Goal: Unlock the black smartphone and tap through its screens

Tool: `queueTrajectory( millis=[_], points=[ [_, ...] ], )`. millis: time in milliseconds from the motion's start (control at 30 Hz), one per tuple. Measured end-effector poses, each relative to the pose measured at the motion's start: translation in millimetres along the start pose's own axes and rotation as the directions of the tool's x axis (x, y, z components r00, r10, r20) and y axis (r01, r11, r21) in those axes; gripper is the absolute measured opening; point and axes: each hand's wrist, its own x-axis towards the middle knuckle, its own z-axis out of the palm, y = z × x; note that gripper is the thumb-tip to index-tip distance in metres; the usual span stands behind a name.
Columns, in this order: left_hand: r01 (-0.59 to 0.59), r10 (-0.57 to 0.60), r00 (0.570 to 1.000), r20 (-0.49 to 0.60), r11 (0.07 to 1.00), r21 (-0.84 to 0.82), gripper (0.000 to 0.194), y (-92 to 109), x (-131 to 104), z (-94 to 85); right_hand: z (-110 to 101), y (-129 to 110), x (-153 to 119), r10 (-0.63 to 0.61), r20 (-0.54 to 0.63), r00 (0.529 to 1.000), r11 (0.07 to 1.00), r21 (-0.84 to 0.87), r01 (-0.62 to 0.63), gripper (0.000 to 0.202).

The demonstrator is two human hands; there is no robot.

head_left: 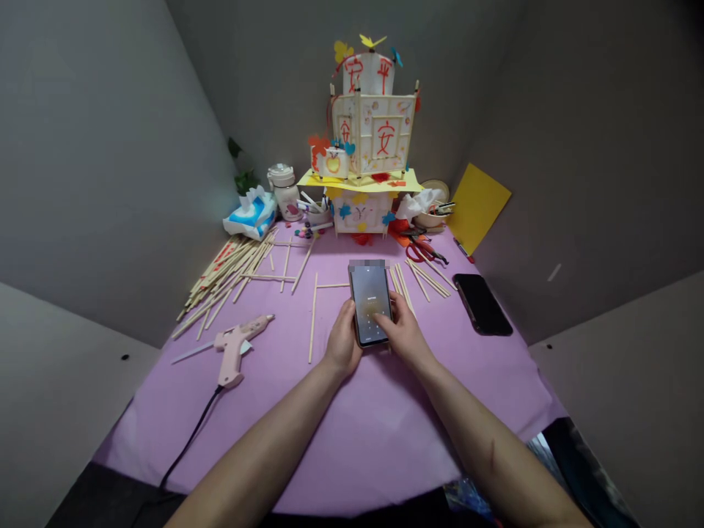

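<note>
A smartphone [369,301] with a lit screen is held upright over the middle of the table. My left hand [344,341] wraps round its left edge and lower corner. My right hand [407,334] grips the right side, its thumb lying over the lower part of the screen. Small marks like a keypad show there, too small to read. Behind the phone lie thin wooden sticks [312,323], some joined at right angles. A pink glue gun [234,348] with a glue stick in its back rests on its side to the left of my hands.
A tiered paper-and-stick lantern [385,139] stands at the back. Loose sticks [236,271], a tissue pack [251,214] and a jar [284,192] are at left. At right lie red-handled scissors [419,251], a second phone [482,304] and yellow card [477,209]. The glue gun's cord [190,440] crosses the front-left edge.
</note>
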Motion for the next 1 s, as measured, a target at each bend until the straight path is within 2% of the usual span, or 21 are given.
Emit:
queueTrajectory(
  millis=[100, 233, 300, 400, 467, 533, 700, 1000],
  points=[
    [-0.057, 0.056, 0.998, 0.029, 0.998, 0.020, 0.028, -3, -2, 2.3, 5, 4, -1, -0.024, -0.044, 0.999, 0.999, -0.038, 0.022, 0.052],
    [-0.055, 0.054, 0.998, 0.035, 0.998, 0.012, 0.029, -4, -4, 3.5, 6, 4, -3, -0.029, -0.080, 0.996, 0.998, -0.057, 0.025, 0.051],
    [-0.043, 0.043, 0.999, 0.028, 0.999, 0.011, 0.029, -2, -3, 2.5, 3, 1, -3, -0.004, -0.046, 0.999, 1.000, -0.016, 0.004, 0.051],
    [0.013, -0.013, 1.000, -0.009, 1.000, -0.011, 0.028, 2, -1, 0.4, -6, -7, -1, 0.097, 0.102, 0.990, 0.985, 0.132, -0.110, 0.047],
    [0.057, -0.059, 0.998, -0.031, 0.997, -0.044, 0.027, 6, 0, -0.4, -14, -12, 1, 0.147, 0.208, 0.967, 0.958, 0.211, -0.192, 0.052],
    [0.081, -0.084, 0.996, -0.038, 0.994, -0.070, 0.027, 9, 1, -0.4, -18, -15, 3, 0.146, 0.264, 0.953, 0.950, 0.232, -0.210, 0.059],
    [0.087, -0.092, 0.995, -0.050, 0.993, -0.083, 0.024, 11, 1, 1.0, -20, -14, 4, 0.074, 0.295, 0.953, 0.964, 0.223, -0.144, 0.068],
    [0.113, -0.118, 0.992, -0.047, 0.989, -0.095, 0.024, 10, 0, 1.1, -17, -12, 3, 0.059, 0.274, 0.960, 0.971, 0.207, -0.119, 0.067]
  ],
)
